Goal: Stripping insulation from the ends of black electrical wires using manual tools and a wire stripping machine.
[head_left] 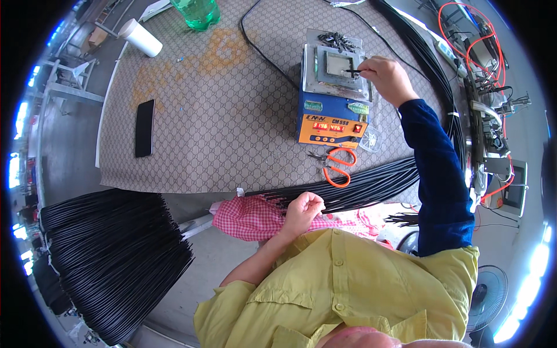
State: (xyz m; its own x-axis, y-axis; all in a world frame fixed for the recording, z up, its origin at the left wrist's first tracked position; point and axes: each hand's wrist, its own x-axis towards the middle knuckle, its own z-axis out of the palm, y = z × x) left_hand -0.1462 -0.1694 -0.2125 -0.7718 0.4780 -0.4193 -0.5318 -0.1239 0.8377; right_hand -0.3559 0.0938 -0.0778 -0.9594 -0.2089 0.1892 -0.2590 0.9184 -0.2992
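Note:
My right hand [386, 75] pinches a thin, short black piece [353, 71] whose tip reaches over the square opening [338, 64] on top of a blue and orange solder pot [331, 119] with a lit red display. I cannot tell if the tip touches the metal inside. Black scraps [336, 42] lie heaped at the pot's far edge. My left hand [304, 213], fingers closed, is just off the table's near edge, beside the ends of a bundle of black cables [371, 182]. Whatever it may hold is too small to make out. Orange-handled snips [339, 168] lie open between pot and cables.
A black phone [145, 129] lies on the patterned tablecloth [220, 133]; a white cup [141, 38] and green bottle [197, 13] stand farther back. More black cables [110, 255] hang at the left. A red checked cloth [243, 218] covers my lap. Machinery [493, 116] stands at the right.

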